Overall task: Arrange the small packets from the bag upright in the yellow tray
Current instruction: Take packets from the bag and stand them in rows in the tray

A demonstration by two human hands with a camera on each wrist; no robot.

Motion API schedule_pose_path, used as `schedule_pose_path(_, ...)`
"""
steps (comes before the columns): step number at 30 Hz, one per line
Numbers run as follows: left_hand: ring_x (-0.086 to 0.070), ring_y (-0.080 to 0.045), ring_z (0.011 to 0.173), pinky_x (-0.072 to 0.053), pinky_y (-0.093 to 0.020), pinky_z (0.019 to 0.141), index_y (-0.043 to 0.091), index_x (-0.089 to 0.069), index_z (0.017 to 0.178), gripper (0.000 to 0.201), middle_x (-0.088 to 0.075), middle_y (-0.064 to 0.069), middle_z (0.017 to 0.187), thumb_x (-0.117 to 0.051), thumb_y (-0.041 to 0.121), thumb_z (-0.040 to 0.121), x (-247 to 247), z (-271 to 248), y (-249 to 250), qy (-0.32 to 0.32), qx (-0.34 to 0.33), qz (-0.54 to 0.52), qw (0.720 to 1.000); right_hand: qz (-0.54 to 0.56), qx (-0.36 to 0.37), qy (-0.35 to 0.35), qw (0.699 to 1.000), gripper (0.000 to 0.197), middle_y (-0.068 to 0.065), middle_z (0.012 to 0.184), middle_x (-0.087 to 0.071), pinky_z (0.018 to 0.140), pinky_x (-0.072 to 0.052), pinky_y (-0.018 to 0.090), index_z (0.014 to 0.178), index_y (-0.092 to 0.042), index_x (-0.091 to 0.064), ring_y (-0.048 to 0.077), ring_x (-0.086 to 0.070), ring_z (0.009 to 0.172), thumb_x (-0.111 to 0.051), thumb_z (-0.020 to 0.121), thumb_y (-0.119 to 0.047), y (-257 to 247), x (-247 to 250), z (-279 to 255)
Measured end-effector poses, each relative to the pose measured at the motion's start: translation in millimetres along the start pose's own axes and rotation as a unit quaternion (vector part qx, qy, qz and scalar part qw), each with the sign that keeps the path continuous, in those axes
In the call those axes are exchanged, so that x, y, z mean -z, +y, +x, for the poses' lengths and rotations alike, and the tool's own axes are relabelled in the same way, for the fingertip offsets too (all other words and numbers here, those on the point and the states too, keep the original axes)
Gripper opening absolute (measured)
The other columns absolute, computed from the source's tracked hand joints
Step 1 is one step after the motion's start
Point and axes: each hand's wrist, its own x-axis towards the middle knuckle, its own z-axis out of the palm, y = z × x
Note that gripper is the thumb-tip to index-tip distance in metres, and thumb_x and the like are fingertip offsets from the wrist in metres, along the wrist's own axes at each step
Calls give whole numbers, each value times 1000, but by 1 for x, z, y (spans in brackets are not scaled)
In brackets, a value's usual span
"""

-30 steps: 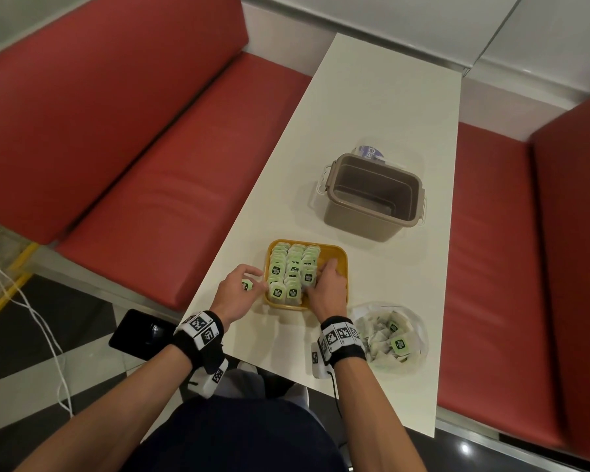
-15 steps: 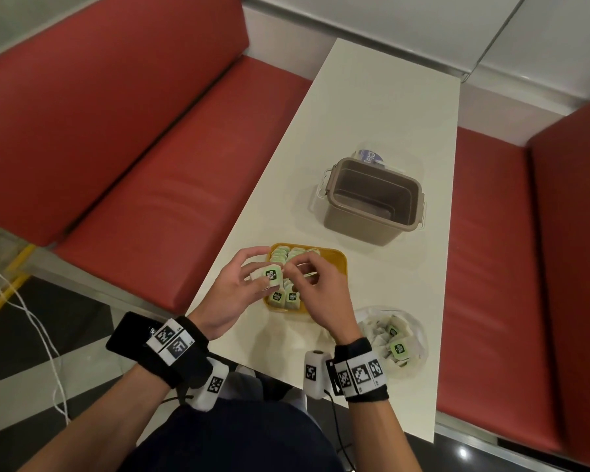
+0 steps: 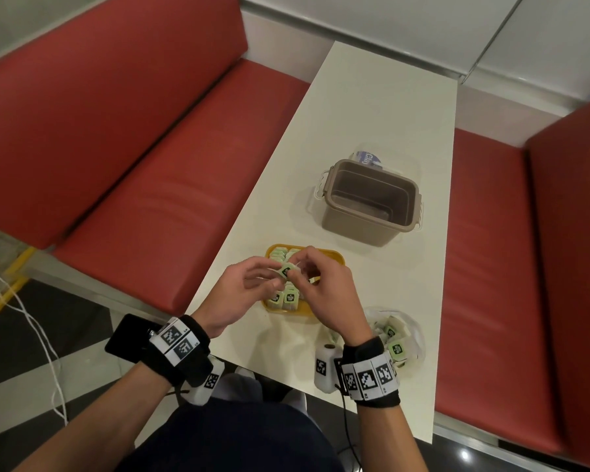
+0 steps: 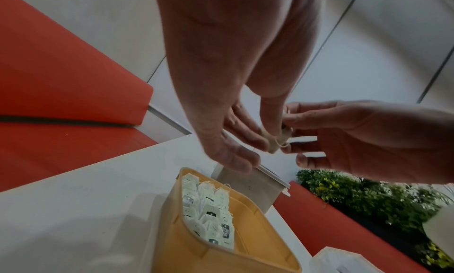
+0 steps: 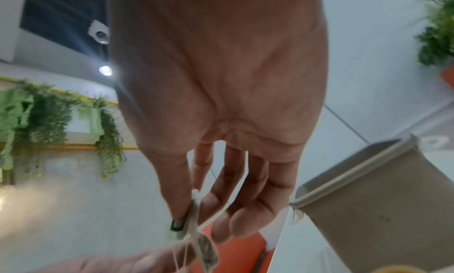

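Green-labelled packet [image 3: 285, 269] above yellow tray [image 3: 336, 259]

The white counter [image 3: 372, 107] carries the yellow tray [image 3: 334, 258], a brown bin [image 3: 351, 229] and a bag [image 3: 414, 338] of packets

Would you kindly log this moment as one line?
both hands: left hand and right hand pinch one packet | above yellow tray | bag holds more

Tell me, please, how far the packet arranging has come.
Done: many packets stand in the yellow tray. In hand: the left hand and the right hand pinch one packet above it. Left: more packets wait in the clear bag.
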Motion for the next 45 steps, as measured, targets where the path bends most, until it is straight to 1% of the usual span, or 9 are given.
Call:
schedule_pose_path(3,-76,-26,109,-58,-53,104,30,-71,128,38,-79,-6,112,-85,24,94,-3,2,2,-17,-9,47,999,-37,28,-26,999,8,-13,87,-68,73,-54,28,107,-32,-74,11,-66,88,-75,101,-27,1,5,3)
schedule_pose_path(6,-75,-30,103,-60,-40,94,38,-65,136,52,-76,-9,110,-87,22,91,-8,4,3,-16,-9,42,999,-46,44,-54,996,8,-14,83,-65,76,-53,28,105,-32,-76,11,-65,87,-74,101,-25,0,10,4)
schedule_pose_path(11,-74,-22,101,-63,-44,88,22,-79,101,21,-77,-1,106,-88,37,90,-13,17,-9,19,-12,116,993,-46,25,-5,999,10,-16,86,-71,76,-51,16,99,-30,-76,6,-69,91,-81,96,-23,7,18,5)
schedule_pose_path(18,-72,-11,104,-60,-29,84,33,-75,113,21,-73,4,114,-83,29,94,-17,29,-26,71,-7,141,987,-67,-14,34,997,10,-16,92,-74,84,-58,27,101,-26,-66,3,-71,91,-74,103,-21,33,22,7)
schedule_pose_path(23,-65,-19,110,-54,-35,94,25,-63,130,38,-63,-1,124,-80,27,96,-6,38,-56,158,34,214,963,-157,-88,-19,984,6,-1,94,-72,77,-54,38,106,-24,-62,27,-68,88,-65,106,-18,73,1,13)
schedule_pose_path(30,-67,-23,111,-56,-41,98,17,-48,151,59,-62,-7,131,-75,27,99,-2,40,-76,112,115,230,960,-218,-144,-117,958,14,9,106,-71,81,-55,38,111,-17,-68,29,-67,96,-60,105,-7,106,-37,23)
schedule_pose_path(36,-69,-25,112,-58,-44,98,19,-51,151,52,-69,-2,118,-70,28,103,0,34,-80,94,122,229,961,-192,-176,-42,965,14,10,118,-63,86,-54,40,117,-12,-59,29,-62,99,-63,104,-8,108,-48,25)
schedule_pose_path(40,-72,-26,109,-59,-46,98,18,-54,149,50,-71,-4,118,-71,28,102,0,32,-79,92,122,222,963,-169,-232,-19,958,39,17,126,-61,90,-48,42,132,-4,-47,37,-59,114,-69,100,-5,105,-51,17)
schedule_pose_path(45,-73,-26,107,-61,-46,96,20,-58,145,46,-72,-5,116,-72,25,101,0,31,-76,86,120,225,963,-199,-261,-29,944,65,17,120,-66,93,-60,50,143,2,-41,35,-66,108,-80,92,-6,110,-59,14)
